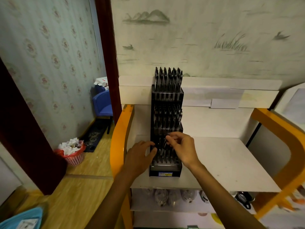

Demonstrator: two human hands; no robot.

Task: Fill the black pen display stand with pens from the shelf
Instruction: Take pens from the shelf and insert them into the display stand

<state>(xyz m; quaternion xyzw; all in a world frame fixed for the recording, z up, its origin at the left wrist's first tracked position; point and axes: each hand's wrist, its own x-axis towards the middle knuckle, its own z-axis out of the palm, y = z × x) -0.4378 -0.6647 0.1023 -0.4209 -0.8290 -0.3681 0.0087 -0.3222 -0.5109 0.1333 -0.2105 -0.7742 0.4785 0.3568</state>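
Right hand (180, 148) pinching pen (165, 142)

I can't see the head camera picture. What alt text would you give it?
A person's right hand pinches a dark pen over the lowest tier of a black pen display stand, while the left hand rests against the stand's left side. The upper tiers are full of pens, and the stand sits on a white shelf with orange side rails.

Black display stand (166, 170) showing a blue-and-yellow label below the fingers, black pens (168, 76) standing above them, white shelf (231, 162) spreading right of them, orange frame (121, 129) curving left, red basket (74, 157), blue chair (103, 106), floral wallpaper (49, 47)
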